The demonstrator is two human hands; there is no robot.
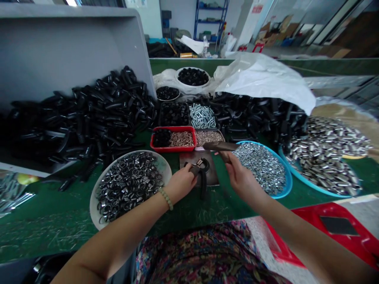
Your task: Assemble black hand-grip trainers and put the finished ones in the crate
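My left hand (184,180) is closed on a black ring-headed tool part (203,178). A small shiny metal piece shows at the ring, and a straight black arm hangs toward me. This part lies over a dark metal plate (213,173) on the green bench. To the right, my right hand (238,173) is closed around the handle of a hammer (220,146). The dark, long head is raised above the bench, to the right of and beyond the black part, apart from it. My fingers hide most of the handle.
A white basin (95,197) of metal rings stands left. Beyond the plate are a red tray (174,150) and bolts (203,116). Blue basins (288,185) of metal pieces stand right. A large grey crate (74,47) of black parts is at the left.
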